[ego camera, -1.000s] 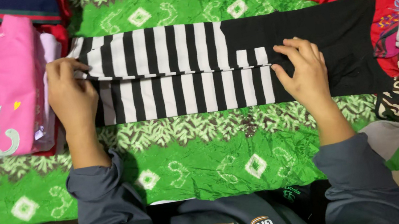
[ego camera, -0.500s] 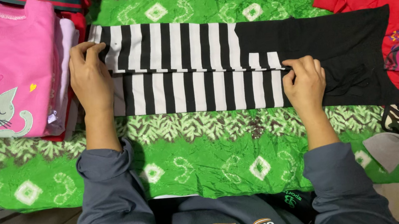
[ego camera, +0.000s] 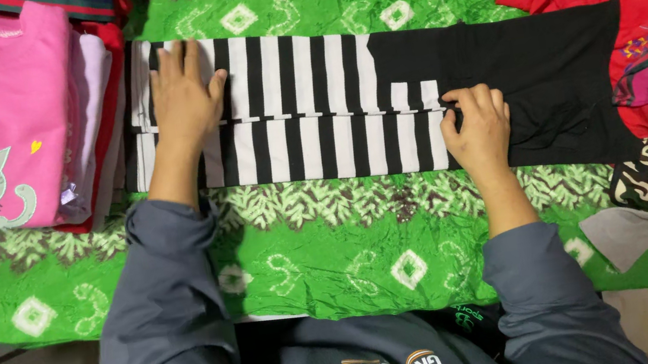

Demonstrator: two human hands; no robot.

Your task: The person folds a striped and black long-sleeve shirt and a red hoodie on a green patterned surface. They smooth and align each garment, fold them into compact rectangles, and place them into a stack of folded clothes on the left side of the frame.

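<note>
You are smoothing the striped black-and-white leggings (ego camera: 330, 111) laid along the green cloth's (ego camera: 335, 250) far edge, left hand (ego camera: 183, 100) flat and open, right hand (ego camera: 477, 126) pinching the middle; next, probably fold them.

The left hand (ego camera: 182, 92) is now laid flat on the white stripes of the black-and-white striped leggings (ego camera: 364, 105), with its fingers spread out; before, only the edge was held. The right hand (ego camera: 478, 130) is now curled, and the middle seam is pinched by its fingers.
</note>
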